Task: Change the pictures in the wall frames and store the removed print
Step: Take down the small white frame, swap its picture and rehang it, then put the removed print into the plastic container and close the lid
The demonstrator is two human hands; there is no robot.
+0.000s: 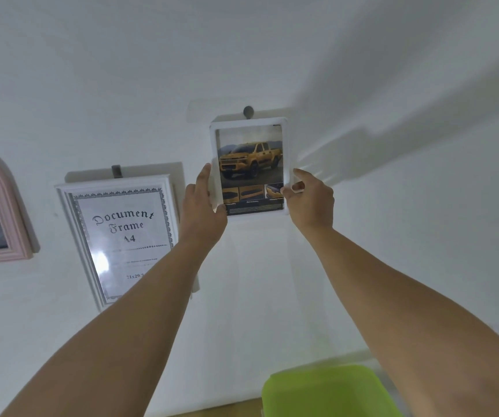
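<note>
The small white rectangular picture frame (249, 121) is high on the white wall (392, 236), upright, its top edge just below a round grey wall hook (248, 111); whether it hangs on the hook cannot be told. Inside it sits a print of a yellow pickup truck (249, 158). The left hand (201, 203) grips the frame's left edge, fingers (204, 176) clamped along the side and thumb on the front near the lower left corner. The right hand (311, 200) pinches the lower right edge, its fingers (302, 176) closed on the frame. To the left hangs a larger white document frame (116, 179) under a dark clip (116, 170). Far left is a pink arched frame (7, 206). Near, low and right, is a lime green plastic object (326, 392)
</note>
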